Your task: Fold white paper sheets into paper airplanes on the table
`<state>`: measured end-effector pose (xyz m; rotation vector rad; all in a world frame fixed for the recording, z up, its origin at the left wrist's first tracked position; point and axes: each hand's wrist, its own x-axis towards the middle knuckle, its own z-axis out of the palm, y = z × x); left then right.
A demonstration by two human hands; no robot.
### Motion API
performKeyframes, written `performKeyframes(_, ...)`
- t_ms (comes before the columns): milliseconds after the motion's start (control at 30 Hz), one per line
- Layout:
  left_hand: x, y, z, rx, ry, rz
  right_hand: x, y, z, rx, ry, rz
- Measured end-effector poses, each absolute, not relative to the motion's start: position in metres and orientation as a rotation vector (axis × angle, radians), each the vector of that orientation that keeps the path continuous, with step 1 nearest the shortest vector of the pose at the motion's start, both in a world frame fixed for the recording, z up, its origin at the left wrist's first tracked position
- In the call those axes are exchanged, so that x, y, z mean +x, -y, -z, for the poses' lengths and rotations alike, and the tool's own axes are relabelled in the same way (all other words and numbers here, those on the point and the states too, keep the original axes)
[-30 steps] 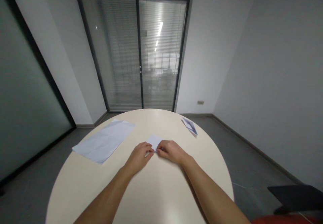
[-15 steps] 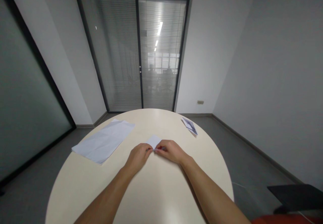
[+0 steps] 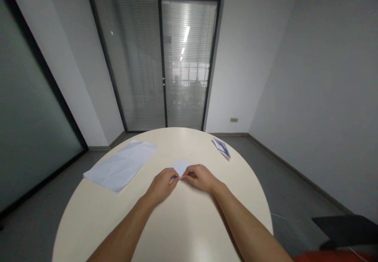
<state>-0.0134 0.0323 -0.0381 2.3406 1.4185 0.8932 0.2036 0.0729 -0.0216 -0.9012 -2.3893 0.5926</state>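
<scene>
A small piece of white paper (image 3: 180, 166) lies near the middle of the round table, and its near edge is between my two hands. My left hand (image 3: 164, 183) pinches that edge from the left, thumb and fingers pressed together. From the right, my right hand (image 3: 198, 176) pinches the same edge, its fingertips close to those of the left. The fingers cover part of the paper, so its folds cannot be made out fully.
Large white sheets (image 3: 122, 165) lie at the table's left. A folded paper piece (image 3: 221, 148) sits near the far right edge of the cream table (image 3: 177, 230). Behind stands a glass door with blinds (image 3: 189, 61). A black object (image 3: 345, 228) is at lower right.
My fingertips have shifted slightly along the paper's near edge, and a bit more of the paper shows between them. Both hands keep pinching it.
</scene>
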Motion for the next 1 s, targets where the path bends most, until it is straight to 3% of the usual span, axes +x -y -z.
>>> performKeyframes(1000, -0.021, -0.034, 0.042, 2.373, -1.327, -0.832, 0.217, -0.083, 0.028, -0.847, 2.342, -0.82)
